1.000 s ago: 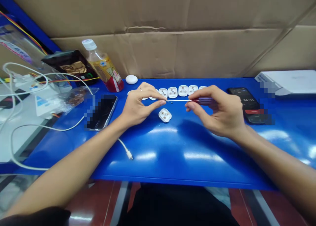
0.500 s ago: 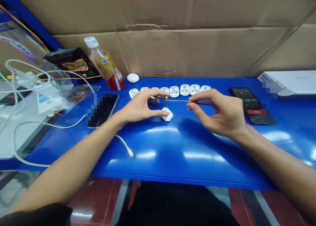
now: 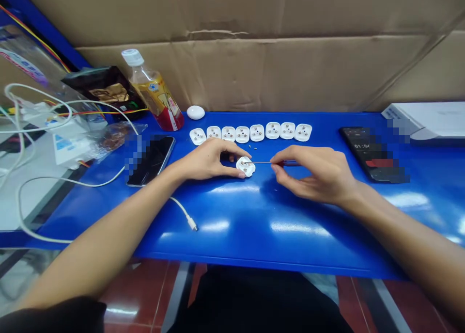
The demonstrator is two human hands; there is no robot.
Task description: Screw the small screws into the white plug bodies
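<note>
Left hand [image 3: 207,161] pinches the white plug base [image 3: 245,166] steady on the blue bench [image 3: 276,231], giving a fixed target for the red-handled precision screwdriver [image 3: 288,163] pinched in right hand [image 3: 312,170], tip at a brass contact.

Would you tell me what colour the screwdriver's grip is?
The screwdriver's grip looks dark red in the head view.

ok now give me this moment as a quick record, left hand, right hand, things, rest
left hand: fingertips on a white plug body, which sits on the table
right hand: pinches a red-handled screwdriver, its thin shaft reaching to the plug body
things: row of eight white plug bodies beyond the hands, on the blue table
rest: plastic drink bottle, black smartphone, second phone, white cable, cardboard sheet behind the table
</note>
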